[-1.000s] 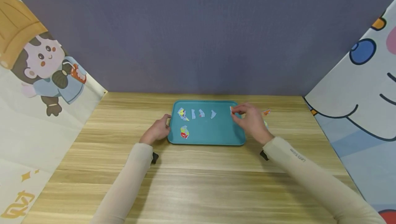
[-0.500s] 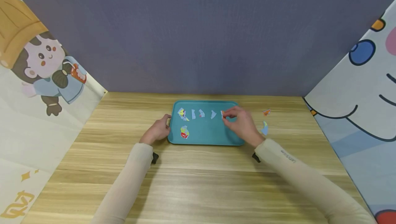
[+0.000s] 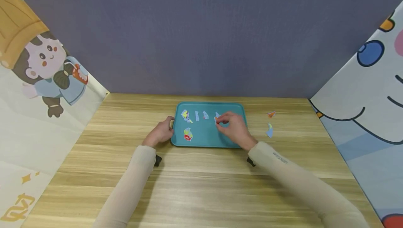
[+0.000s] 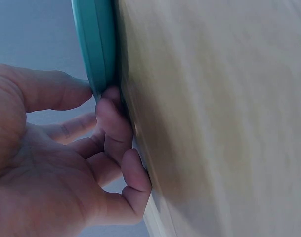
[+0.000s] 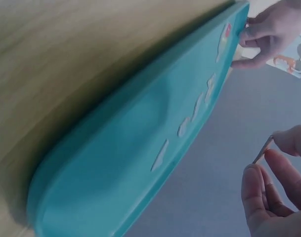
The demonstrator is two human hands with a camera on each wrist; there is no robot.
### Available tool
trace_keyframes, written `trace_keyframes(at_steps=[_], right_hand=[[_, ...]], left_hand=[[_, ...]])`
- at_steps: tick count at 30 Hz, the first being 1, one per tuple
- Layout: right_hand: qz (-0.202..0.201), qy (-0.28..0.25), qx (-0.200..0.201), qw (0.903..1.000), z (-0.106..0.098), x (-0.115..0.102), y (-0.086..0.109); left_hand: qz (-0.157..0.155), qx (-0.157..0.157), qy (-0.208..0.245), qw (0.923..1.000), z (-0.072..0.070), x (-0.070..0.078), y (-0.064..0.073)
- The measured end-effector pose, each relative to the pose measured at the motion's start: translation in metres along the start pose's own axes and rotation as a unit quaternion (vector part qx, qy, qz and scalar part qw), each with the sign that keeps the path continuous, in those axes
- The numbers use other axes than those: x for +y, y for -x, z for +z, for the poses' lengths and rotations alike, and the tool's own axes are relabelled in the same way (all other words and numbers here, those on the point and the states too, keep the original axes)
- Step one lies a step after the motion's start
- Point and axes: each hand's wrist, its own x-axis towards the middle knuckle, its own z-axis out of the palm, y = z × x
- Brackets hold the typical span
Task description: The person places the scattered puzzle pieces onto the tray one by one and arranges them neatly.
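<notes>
My left hand (image 3: 161, 132) holds the left rim of a teal tray (image 3: 207, 140); in the left wrist view the thumb lies on the tray's rim (image 4: 97, 47) and curled fingers are at its underside. With thumb and fingertips, my right hand (image 3: 235, 128) pinches a small flat orange-and-white puzzle piece (image 3: 216, 120), seen edge-on in the right wrist view as a thin piece (image 5: 262, 149) held above the tray. A pale blue piece (image 3: 217, 114) lies just beyond those fingertips, partly covered. Further left in the tray are two narrow pale pieces (image 3: 205, 115) and a yellow-and-purple piece (image 3: 185, 116).
A red-and-yellow piece (image 3: 188, 135) lies in the tray's near left part. Right of the tray, an orange piece (image 3: 271, 114) and a blue-and-yellow piece (image 3: 269, 130) rest on the wooden table (image 3: 201, 186). A grey-blue wall (image 3: 201, 39) stands behind, with printed panels at both sides.
My right hand has moved left across the tray with the pinched piece, from near its right edge to beside the pale blue piece. The left hand stays on the rim.
</notes>
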Motion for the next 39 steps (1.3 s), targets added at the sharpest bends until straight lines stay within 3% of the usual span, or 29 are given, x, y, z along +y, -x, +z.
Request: trace_keyframes(at_steps=[8,24,34,39], right_hand=[[-0.009,0.011,-0.042,0.999,0.024,-0.007,-0.005],[0.015,0.029,-0.106,0.9938,0.058,-0.011,-0.008],[0.08,0.058,-0.141,0.985,0.066,-0.014,-0.014],[0.076,0.063,-0.14,0.9853,0.069,-0.014,-0.015]], left_hand=[[0.0,0.003,0.0,1.0,0.0,0.002,0.001],[0.005,0.006,0.0,1.0,0.0,0.002,0.0],[0.014,0.007,-0.002,0.9999,0.0,0.001,0.0],[0.012,0.006,-0.005,0.9999,-0.001,0.001,0.0]])
